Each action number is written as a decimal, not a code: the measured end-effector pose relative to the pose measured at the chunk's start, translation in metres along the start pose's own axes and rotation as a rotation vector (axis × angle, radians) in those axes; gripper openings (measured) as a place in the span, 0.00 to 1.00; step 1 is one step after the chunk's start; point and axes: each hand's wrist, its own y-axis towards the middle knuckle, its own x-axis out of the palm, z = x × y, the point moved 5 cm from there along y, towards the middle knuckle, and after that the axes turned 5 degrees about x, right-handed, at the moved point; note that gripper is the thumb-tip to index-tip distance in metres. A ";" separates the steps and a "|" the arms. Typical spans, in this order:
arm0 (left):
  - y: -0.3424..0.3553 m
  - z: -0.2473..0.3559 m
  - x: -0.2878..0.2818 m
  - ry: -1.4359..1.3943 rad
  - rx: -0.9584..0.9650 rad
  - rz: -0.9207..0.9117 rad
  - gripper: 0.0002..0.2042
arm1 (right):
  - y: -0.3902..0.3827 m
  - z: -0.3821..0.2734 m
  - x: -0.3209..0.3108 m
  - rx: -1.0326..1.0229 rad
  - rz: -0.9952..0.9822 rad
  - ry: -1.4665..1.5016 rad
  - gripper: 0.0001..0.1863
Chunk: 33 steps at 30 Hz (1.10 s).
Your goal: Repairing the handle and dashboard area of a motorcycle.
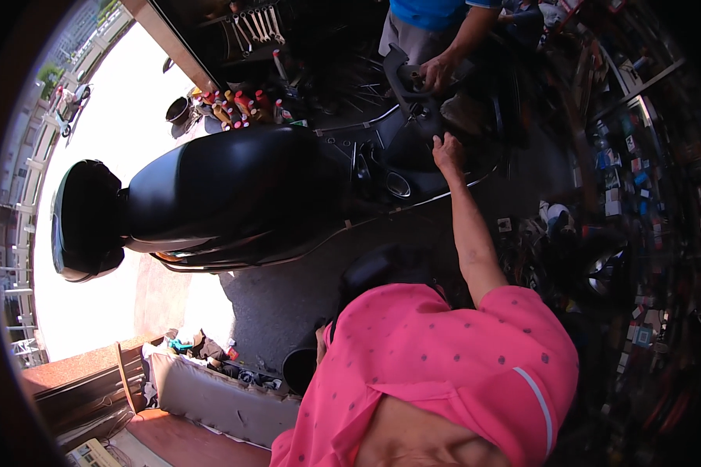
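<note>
A black motor scooter lies across the view, its seat in the middle and a top box at its left end. My right arm reaches forward, and my right hand is at the dark front panel below the handlebar. Its fingers are curled together at the panel's edge; anything between them is too small to make out. Only a sliver of my left hand or forearm shows beside my pink shirt, with its fingers hidden. Several small metal tools lie on the scooter's footboard.
Across the scooter, a person in a blue top has a hand at the handlebar. Bottles and hanging wrenches are at the back. A padded bench stands lower left; crowded shelves line the right.
</note>
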 end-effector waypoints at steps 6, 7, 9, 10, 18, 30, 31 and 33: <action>0.003 -0.034 -0.035 0.045 -0.027 -0.034 0.17 | -0.007 -0.003 -0.005 0.063 -0.042 -0.006 0.15; 0.005 -0.039 -0.040 0.054 -0.027 -0.041 0.17 | -0.008 -0.003 -0.007 0.055 -0.020 0.000 0.16; 0.012 -0.044 -0.049 0.064 -0.021 -0.054 0.17 | -0.009 -0.003 -0.007 0.080 -0.044 -0.023 0.16; 0.016 -0.044 -0.054 0.073 -0.012 -0.063 0.17 | -0.008 -0.005 -0.009 0.053 -0.018 -0.015 0.16; 0.022 0.003 -0.062 0.010 -0.027 -0.008 0.19 | -0.010 -0.005 -0.010 0.103 -0.018 0.006 0.15; 0.024 0.027 -0.064 0.060 -0.095 -0.102 0.21 | -0.007 -0.001 -0.004 0.117 -0.029 0.012 0.15; 0.026 0.022 -0.064 0.047 -0.092 -0.107 0.21 | -0.007 -0.002 -0.005 0.094 0.021 0.053 0.15; 0.029 0.017 -0.063 0.056 -0.050 -0.076 0.21 | -0.006 0.000 -0.002 0.102 -0.004 0.066 0.16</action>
